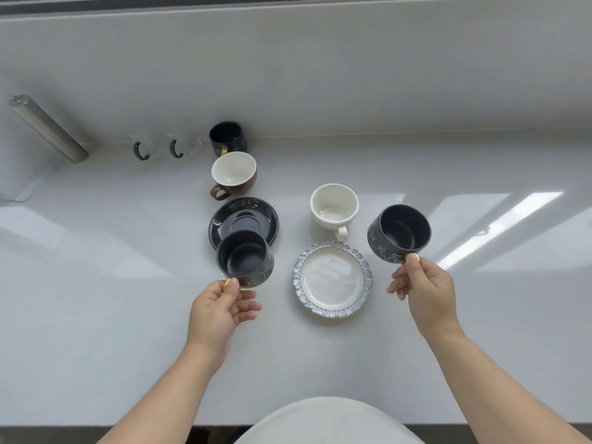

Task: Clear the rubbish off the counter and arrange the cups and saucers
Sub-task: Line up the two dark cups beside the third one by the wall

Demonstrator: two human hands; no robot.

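On the pale surface (128,315), your left hand (221,310) fingers (246,306) pinch the gold handle of a dark cup (245,259) overlapping the black saucer's (243,221) near edge; your right hand (423,288) pinches another dark cup (398,232), raised beside the white cup (333,206) and glass-rimmed saucer (333,278). A brown cup (234,174) sits beyond the black saucer

me: both forearms bare, no sleeves | left hand (221,310), right hand (426,291) no rings/watch | white top (326,421) at chest
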